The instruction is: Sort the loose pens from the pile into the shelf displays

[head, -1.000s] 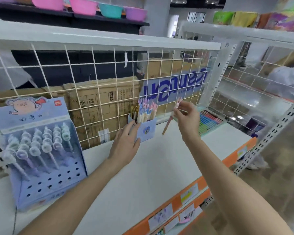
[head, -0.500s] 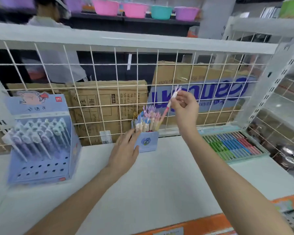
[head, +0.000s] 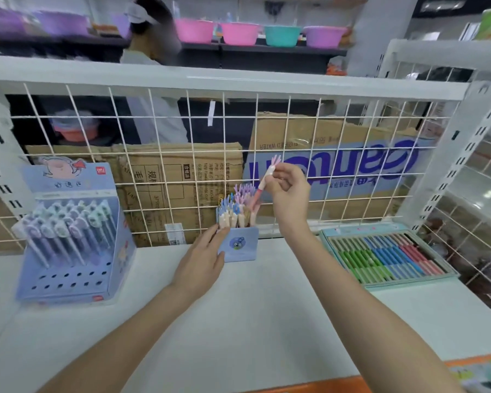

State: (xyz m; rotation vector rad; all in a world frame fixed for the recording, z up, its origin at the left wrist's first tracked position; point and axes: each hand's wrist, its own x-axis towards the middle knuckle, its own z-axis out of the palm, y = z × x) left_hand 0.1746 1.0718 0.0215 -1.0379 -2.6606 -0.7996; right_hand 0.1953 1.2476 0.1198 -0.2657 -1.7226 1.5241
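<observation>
Hard to count much here tbh. My right hand (head: 291, 191) is up over the small blue pen box (head: 241, 243), fingers pinched shut around one pink pen (head: 262, 184) near its upper end; the pen is tilted, its frilly top poking up past my fingers and its lower end down among the other pens in the box, where I lose sight of the tip. The pens already in that box are a blurry clump of blue, purple and pink tops, so I can't count them. My left hand (head: 200, 263) is flat against the box's left side with the fingers loose and spread, steadying it rather than wrapped around anything. The box sits on the white shelf (head: 255, 316) right up by the wire grid (head: 187, 154). Off to my left is one tall blue display stand (head: 68, 236) with rows of pale pens, too smeared to count, plus empty holes in the lower rows. To my right there's one flat tray (head: 386, 255) of green, blue and red pens lying in rows. Behind the grid I see two cardboard boxes, partly hidden by the wires.
</observation>
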